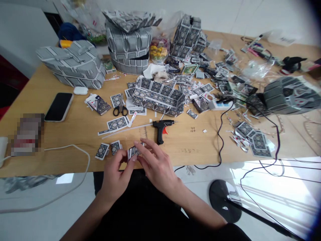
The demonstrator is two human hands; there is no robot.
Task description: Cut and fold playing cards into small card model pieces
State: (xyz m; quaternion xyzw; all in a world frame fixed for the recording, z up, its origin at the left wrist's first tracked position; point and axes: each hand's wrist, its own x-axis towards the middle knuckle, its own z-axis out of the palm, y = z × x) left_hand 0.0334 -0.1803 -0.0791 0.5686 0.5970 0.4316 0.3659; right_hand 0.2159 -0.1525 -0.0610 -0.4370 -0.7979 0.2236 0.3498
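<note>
Near the table's front edge, my left hand (115, 174) is closed on a dark patterned playing card (133, 152), which looks folded. The fingers of my right hand (159, 165) press on the same card from the other side. Two more folded cards, one left card (102, 151) and one nearer card (115, 147), lie just left of my hands. Beyond my right hand rests a black glue gun (160, 129) with a red trigger, a long glue stick (127, 130) trailing from its back. Black scissors (120, 108) and flat cards (117, 123) lie farther up.
A long open box built of cards (157, 98) stands mid-table. Card-woven baskets (75, 63) line the back, with loose cards (208, 88) heaped to the right. A phone (59, 106) lies left. A black cable (220, 140) from the power strip (220, 105) crosses the front edge.
</note>
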